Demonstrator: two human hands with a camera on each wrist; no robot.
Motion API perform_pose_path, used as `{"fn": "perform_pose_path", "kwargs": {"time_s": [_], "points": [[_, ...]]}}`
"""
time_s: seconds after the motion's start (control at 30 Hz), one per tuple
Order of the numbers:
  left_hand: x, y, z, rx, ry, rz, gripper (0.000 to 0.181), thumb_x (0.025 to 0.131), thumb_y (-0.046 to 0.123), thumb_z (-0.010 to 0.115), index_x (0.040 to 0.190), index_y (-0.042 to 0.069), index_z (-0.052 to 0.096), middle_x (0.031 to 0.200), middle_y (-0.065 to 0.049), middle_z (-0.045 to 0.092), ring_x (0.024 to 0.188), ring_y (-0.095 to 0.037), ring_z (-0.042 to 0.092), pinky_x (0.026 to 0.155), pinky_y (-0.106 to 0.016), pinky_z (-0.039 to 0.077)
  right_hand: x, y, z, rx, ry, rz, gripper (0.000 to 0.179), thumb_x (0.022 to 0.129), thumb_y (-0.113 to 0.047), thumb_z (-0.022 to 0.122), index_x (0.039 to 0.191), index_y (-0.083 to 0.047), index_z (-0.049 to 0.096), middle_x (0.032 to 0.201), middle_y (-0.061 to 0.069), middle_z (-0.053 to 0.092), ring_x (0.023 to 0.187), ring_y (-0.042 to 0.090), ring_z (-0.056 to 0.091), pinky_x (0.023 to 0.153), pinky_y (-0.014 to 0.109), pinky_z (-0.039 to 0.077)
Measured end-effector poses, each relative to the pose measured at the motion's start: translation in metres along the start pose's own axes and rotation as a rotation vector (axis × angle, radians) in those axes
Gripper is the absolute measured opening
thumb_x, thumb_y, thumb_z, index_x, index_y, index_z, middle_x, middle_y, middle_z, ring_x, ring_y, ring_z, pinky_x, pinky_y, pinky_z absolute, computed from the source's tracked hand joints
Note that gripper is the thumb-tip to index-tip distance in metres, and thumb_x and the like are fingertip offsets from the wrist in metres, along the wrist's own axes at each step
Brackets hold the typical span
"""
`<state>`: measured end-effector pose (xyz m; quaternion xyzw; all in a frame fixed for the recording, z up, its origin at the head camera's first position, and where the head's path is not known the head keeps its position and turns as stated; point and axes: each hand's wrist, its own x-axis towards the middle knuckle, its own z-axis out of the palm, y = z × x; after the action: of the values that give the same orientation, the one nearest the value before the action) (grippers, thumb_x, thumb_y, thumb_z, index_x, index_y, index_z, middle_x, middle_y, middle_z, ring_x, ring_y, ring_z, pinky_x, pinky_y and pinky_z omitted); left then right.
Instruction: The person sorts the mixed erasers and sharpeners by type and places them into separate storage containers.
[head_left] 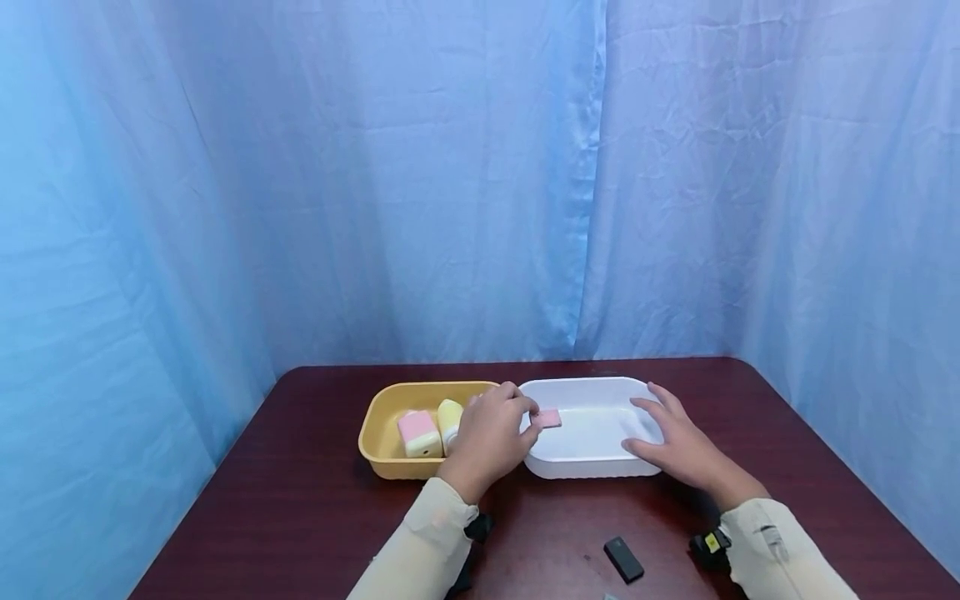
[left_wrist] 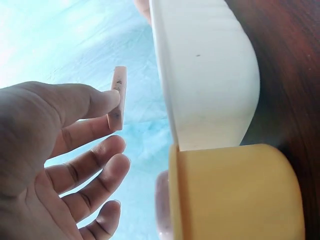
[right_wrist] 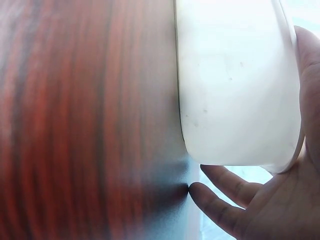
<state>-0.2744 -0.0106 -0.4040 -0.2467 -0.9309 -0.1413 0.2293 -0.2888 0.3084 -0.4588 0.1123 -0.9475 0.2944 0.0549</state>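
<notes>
My left hand (head_left: pixel 491 433) pinches a small flat pink block (head_left: pixel 548 418) between thumb and forefinger, above the left end of the white tub (head_left: pixel 592 468). In the left wrist view, dark marks show on the block (left_wrist: pixel 118 97), and the other fingers are loosely bent. My right hand (head_left: pixel 678 442) lies over the tub's right end, thumb and forefinger spread above the inside. The right wrist view shows other fingers (right_wrist: pixel 220 207) extended outside the tub wall. Left of the white tub stands a yellow tub (head_left: pixel 390 468), partly hidden by my left hand.
Inside the yellow tub lie a pink-and-cream object (head_left: pixel 418 433) and a yellow-and-white object (head_left: pixel 449 421). A small black rectangular device (head_left: pixel 623 559) lies on the dark red-brown table (head_left: pixel 300 517) near its front. Blue curtains (head_left: pixel 465 183) hang around the table's back and sides.
</notes>
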Motion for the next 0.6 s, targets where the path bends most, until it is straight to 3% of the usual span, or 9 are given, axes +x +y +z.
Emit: {"fn": "perform_pose_path", "kwargs": {"time_s": [0.3,0.6], "points": [[0.000,0.004,0.009,0.041,0.037,0.023,0.020,0.094,0.041,0.075,0.103,0.024,0.082,0.098,0.004,0.069,0.090,-0.016,0.064,0.079,-0.037,0.049,0.000,0.001,0.000,0.000,0.004,0.003,0.081,0.091,-0.048,0.075,0.153,-0.006,0.045,0.169,0.024,0.010,0.146,0.050,0.027,0.108,0.077,0.033],[-0.001,0.007,0.014,0.039,0.023,0.018,0.020,0.093,0.039,0.076,0.103,0.023,0.082,0.101,0.004,0.070,0.094,-0.015,0.067,0.080,-0.037,0.048,-0.001,-0.002,-0.002,-0.002,-0.005,0.003,0.079,0.090,-0.048,0.075,0.152,-0.007,0.047,0.169,0.024,0.011,0.145,0.050,0.028,0.107,0.077,0.034]]}}
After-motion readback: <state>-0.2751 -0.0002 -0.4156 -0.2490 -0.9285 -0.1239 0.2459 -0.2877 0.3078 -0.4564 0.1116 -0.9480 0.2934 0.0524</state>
